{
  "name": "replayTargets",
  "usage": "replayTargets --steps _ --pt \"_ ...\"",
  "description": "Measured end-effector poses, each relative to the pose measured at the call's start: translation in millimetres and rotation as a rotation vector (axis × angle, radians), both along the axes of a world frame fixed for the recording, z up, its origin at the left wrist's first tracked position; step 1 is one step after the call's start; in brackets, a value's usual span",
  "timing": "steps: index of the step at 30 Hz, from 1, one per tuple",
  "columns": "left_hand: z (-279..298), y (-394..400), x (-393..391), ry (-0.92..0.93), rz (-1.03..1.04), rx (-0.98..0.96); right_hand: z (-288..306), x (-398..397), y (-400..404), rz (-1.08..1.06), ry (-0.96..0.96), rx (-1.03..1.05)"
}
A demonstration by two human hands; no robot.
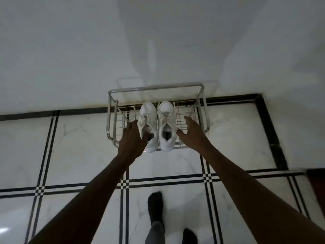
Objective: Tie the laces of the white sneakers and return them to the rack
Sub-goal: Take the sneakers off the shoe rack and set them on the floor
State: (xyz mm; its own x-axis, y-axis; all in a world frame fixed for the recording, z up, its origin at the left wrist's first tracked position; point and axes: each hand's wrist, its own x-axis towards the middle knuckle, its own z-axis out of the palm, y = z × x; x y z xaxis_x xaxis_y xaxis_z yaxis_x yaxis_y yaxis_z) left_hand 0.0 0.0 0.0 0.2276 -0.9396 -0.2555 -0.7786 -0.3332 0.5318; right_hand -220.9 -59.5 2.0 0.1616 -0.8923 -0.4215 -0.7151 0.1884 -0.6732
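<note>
— While the two white sneakers are sitting side by side on the wire shelf of the rack, toes toward the wall, what are the hands doing?

— The left hand is closing on the left sneaker, fingers curling around its outer side and into the collar. The right hand is hanging spread wide just beside the right sneaker, gripping nothing.

— Are the laces tied?

— I am not managing to tell; they are looking loose across the tongues, but the picture is blurring there.

— What is worrying you?

— Only one shoe is being gripped, and by its soft collar. A loose lace may be catching in the wire grid, and a pull would then be dragging the light rack across the tiled floor or tipping the neighbouring shoe off the front edge.

— Anything else nearby?

— A sock-clad foot is standing well back from the rack, and the white wall is rising behind it.
</note>
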Motion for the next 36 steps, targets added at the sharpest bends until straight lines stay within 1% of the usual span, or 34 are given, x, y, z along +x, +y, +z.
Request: replayTargets --steps 2,5,7,9,11,13,17,19,22,24,25,27,29,32,34,36 --pt "-40 -15 5 0.089 0.099 0.055 -37 6 -12 -0.038 0.022 0.07" --pt "-96 -34 13 0.24 0.227 0.197 -86 9 -27 -0.072 0.072 0.184" --pt "-119 -41 21 0.338 0.274 0.229 -108 12 -36 -0.096 0.041 0.237" --pt "-128 -46 26 0.441 0.321 0.262 -125 12 -42 -0.153 -0.065 0.323" --pt "-136 -44 26 0.512 0.346 0.291 -140 16 -42 -0.157 -0.152 0.38" --pt "-134 -39 21 0.535 0.366 0.251 -147 21 -39 -0.15 -0.184 0.344" --pt "-121 -11 6 0.527 0.337 0.116 -140 17 -21 -0.153 -0.174 0.244" --pt "-116 17 -4 0.503 0.34 0.037 -129 10 6 -0.105 -0.166 0.116" --pt "-113 77 -25 0.436 0.337 -0.091 -115 -4 68 -0.066 -0.201 -0.065" --pt "-116 125 -42 0.373 0.29 -0.182 -112 -17 116 -0.076 -0.226 -0.127" --pt "-122 149 -48 0.37 0.277 -0.209 -115 -24 138 -0.078 -0.246 -0.146" --pt "-138 193 -65 0.379 0.311 -0.186 -130 -40 181 -0.075 -0.273 -0.157" --pt "-156 230 -81 0.392 0.373 -0.124 -151 -54 220 -0.08 -0.253 -0.135" --pt "-190 274 -97 0.422 0.404 0.001 -189 -69 265 -0.098 -0.131 -0.038" --pt "-223 292 -101 0.456 0.419 0.073 -224 -76 283 -0.101 -0.124 0.057" --pt "-269 307 -103 0.462 0.411 0.111 -268 -79 297 -0.097 -0.111 0.103"
